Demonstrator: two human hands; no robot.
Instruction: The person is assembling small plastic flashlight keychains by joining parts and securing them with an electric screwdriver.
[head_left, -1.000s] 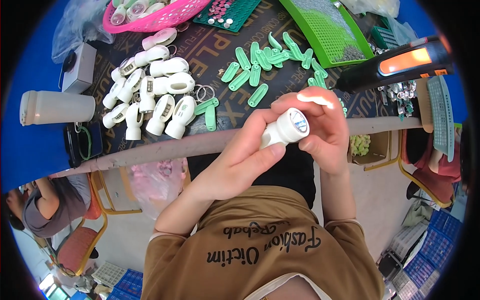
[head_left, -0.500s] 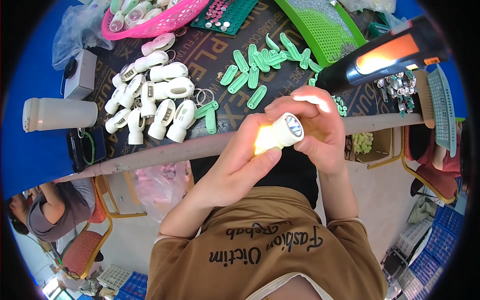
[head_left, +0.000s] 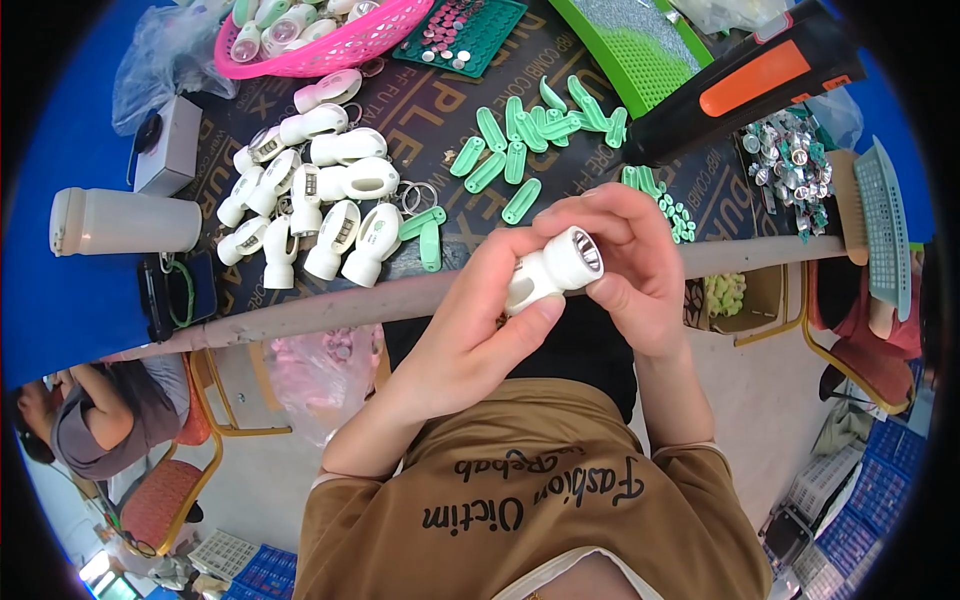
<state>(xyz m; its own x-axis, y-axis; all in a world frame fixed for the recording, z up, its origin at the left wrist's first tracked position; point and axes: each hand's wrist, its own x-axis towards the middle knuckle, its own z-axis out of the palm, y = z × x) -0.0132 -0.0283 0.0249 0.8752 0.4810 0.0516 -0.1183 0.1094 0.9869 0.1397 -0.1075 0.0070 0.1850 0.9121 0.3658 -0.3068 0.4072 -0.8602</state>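
A small white flashlight [head_left: 562,266] is held in front of me, its reflector end facing up and to the right. My left hand [head_left: 488,320] is closed around its body, with the thumb along the near side. Beside the lamp head, my right hand [head_left: 635,270] curls its fingers behind it, thumb at the rim. The lamp looks unlit. On the table to the left lies a group of white keychain flashlights [head_left: 342,236], several with open body slots. Beyond my hands are scattered green plastic covers [head_left: 521,201], and small green pieces [head_left: 680,218] lie past my right hand.
A pink basket [head_left: 330,48] of flashlights stands at the far left, near a green tray [head_left: 462,68]. Far right are a green perforated bin [head_left: 625,95], a black tube with an orange panel [head_left: 740,85] and a pile of metallic parts [head_left: 792,170]. A white cylinder [head_left: 125,222] lies at left.
The bright yellow glow at the flashlight body and the glare on my right fingers and the orange panel are gone. Both hands keep nearly the same grip; the view has shifted slightly.
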